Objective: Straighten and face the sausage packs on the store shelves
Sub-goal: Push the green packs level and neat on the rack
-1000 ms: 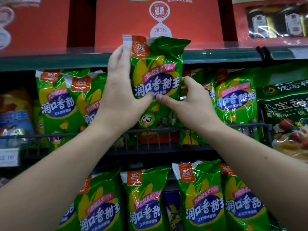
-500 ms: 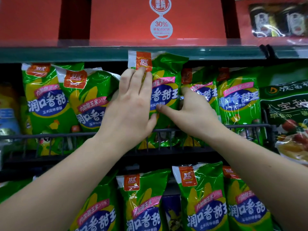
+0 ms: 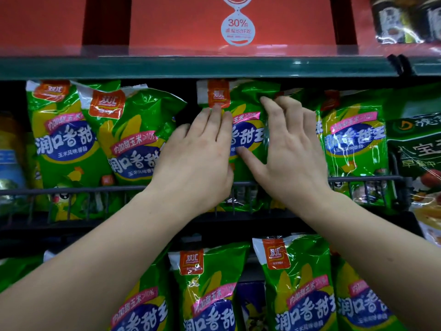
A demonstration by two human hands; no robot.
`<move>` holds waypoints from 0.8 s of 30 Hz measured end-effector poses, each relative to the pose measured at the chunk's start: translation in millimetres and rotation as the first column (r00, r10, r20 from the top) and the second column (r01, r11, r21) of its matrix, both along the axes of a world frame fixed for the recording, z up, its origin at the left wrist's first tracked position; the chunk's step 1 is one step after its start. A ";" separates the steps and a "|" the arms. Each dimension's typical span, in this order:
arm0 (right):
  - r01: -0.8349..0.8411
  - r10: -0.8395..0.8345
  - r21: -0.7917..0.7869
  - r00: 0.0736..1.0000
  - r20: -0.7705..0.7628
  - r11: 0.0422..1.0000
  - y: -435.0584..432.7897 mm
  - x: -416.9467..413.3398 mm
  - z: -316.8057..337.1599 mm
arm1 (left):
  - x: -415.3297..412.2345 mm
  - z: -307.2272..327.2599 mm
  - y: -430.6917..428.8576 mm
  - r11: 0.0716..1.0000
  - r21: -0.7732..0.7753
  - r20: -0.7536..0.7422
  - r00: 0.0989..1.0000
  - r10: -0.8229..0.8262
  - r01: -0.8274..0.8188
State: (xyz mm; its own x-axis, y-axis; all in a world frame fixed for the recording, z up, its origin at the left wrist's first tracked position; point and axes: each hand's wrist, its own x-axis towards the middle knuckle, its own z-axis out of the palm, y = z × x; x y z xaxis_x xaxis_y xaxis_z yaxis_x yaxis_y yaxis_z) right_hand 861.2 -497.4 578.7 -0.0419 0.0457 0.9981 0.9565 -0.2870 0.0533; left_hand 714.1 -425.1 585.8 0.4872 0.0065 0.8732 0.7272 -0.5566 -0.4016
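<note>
A green sausage pack [image 3: 248, 108] with an orange logo tab stands upright in the middle of the shelf, behind the wire rail [image 3: 71, 189]. My left hand [image 3: 198, 158] lies over the pack's left half, fingers reaching up to the logo tab. My right hand [image 3: 291, 151] holds the right side, thumb across the front and fingertips at the top right corner. Matching packs flank it: one upright at far left [image 3: 64, 139], one leaning to the right [image 3: 133, 144], one upright on the right [image 3: 355, 139].
More green packs [image 3: 210, 295] [image 3: 300, 290] fill the shelf below. A dark green bag [image 3: 415, 149] sits at the right edge. The shelf lip [image 3: 191, 66] runs close above the packs, with red boxes [image 3: 238, 20] on top.
The pack has come down from in front of the upper shelf lip into its slot behind the rail. Both hands now rest higher and flatter on its front.
</note>
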 end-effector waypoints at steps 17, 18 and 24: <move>0.274 -0.307 -0.350 0.951 -0.041 0.896 -1.3 0.8 20.8 | 10.4 2.5 5.2 0.979 -0.117 -0.095 0.983 0.156 -0.167; 0.276 -0.309 -0.353 0.950 -0.040 0.894 -1.1 1.2 21.3 | 10.6 3.1 5.1 0.978 -0.122 -0.100 0.982 0.159 -0.171; 0.261 -0.288 -0.325 0.957 -0.039 0.909 1.4 4.6 15.4 | 6.0 -2.2 1.9 0.996 -0.081 -0.015 0.999 0.043 -0.044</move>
